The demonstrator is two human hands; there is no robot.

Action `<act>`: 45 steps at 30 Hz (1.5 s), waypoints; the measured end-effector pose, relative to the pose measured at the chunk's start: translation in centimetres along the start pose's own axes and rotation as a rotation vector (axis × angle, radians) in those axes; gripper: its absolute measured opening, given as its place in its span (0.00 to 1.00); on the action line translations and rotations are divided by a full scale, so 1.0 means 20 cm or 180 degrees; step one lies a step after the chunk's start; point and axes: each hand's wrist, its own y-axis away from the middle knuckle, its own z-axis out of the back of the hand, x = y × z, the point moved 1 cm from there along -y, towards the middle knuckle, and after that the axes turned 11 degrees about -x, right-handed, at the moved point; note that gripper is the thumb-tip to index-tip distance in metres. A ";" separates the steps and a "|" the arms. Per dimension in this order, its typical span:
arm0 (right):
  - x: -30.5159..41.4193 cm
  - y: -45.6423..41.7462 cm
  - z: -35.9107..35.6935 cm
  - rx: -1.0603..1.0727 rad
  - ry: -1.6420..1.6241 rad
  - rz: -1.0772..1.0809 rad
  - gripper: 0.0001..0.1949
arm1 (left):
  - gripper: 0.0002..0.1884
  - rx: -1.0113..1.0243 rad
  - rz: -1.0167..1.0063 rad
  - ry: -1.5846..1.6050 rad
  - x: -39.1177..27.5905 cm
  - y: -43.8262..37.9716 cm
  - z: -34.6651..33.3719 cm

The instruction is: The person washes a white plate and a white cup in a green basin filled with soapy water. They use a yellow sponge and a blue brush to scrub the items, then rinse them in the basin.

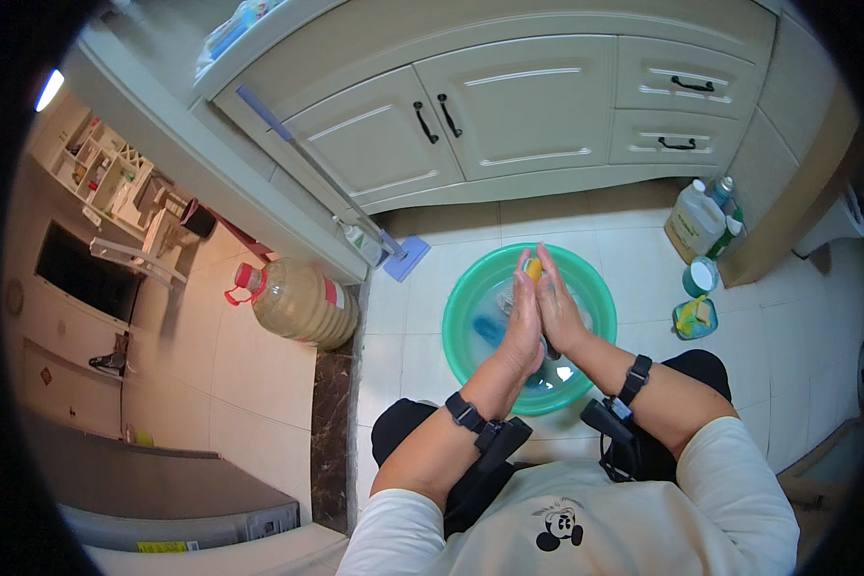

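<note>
Above a green plastic basin (455, 345), my left hand (524, 320) and my right hand (560, 306) are pressed palm to palm, fingers pointing away from me. A small yellow and whitish thing (533, 269) is held between them near the fingers; its kind cannot be told. Something dark shows below, between the heels of my hands. The basin stands on the tiled floor and holds water, with a blue thing (488, 329) under the surface at the left. My hands hide part of the basin's inside.
A white cabinet (518, 108) stands ahead. To the right are a large white bottle (695, 219), a green tub (700, 276) and a dish with a yellow thing (695, 317). At the left are a blue flat-headed mop (406, 258) and a big plastic jug with a red cap (306, 302), near the dark threshold (331, 439).
</note>
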 end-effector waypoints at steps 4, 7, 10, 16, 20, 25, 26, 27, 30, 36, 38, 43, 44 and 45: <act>0.07 0.08 -0.08 0.0524 0.0940 0.0694 0.28 | 0.37 -0.0189 0.0565 0.0552 0.10 -0.10 0.13; -0.08 0.10 -0.04 0.0452 0.1066 0.0750 0.29 | 0.38 -0.0448 0.1005 -0.0005 -0.07 -0.02 0.05; -0.10 -0.03 -0.14 0.0223 0.0032 -0.0739 0.30 | 0.36 -0.0536 0.0140 -0.0292 0.12 -0.04 0.09; -0.15 0.04 -0.23 0.0371 0.0177 0.0062 0.32 | 0.35 -0.0658 0.0570 0.1600 0.14 -0.12 0.19; 0.00 0.05 -0.17 0.0513 0.0374 0.0464 0.32 | 0.35 -0.0617 0.0315 0.0722 0.12 -0.08 0.16; -0.22 -0.07 -0.11 0.0123 0.0012 -0.0453 0.27 | 0.37 -0.0612 0.0254 -0.0070 0.16 -0.06 0.10; -0.29 -0.09 -0.09 0.0230 0.0462 -0.0202 0.26 | 0.38 -0.0679 0.0161 -0.0136 0.16 -0.05 0.08; -0.33 -0.09 -0.08 0.0339 0.0905 0.0036 0.26 | 0.38 -0.0494 0.0579 0.0296 0.16 -0.06 0.09; -0.09 0.02 -0.14 0.0251 -0.0080 -0.0713 0.28 | 0.37 -0.0335 0.1213 0.1078 0.15 -0.12 0.18; -0.01 0.13 -0.19 0.0218 0.0137 0.0293 0.24 | 0.34 -0.0330 0.1047 0.0917 0.33 -0.32 0.32; -0.08 0.08 -0.12 -0.0190 0.0043 0.0334 0.24 | 0.40 -0.0134 0.0874 0.0775 0.20 -0.14 0.15; -0.33 0.00 -0.11 -0.0239 0.0768 0.0469 0.23 | 0.30 -0.0544 0.0121 0.0458 0.05 0.03 -0.04; -0.33 -0.01 -0.09 -0.0217 0.0805 0.0421 0.24 | 0.28 -0.0602 -0.0016 0.0393 0.04 0.03 -0.05; -0.33 -0.01 -0.09 -0.0175 0.0826 0.0372 0.25 | 0.27 -0.0527 0.0223 0.0362 0.03 0.02 -0.03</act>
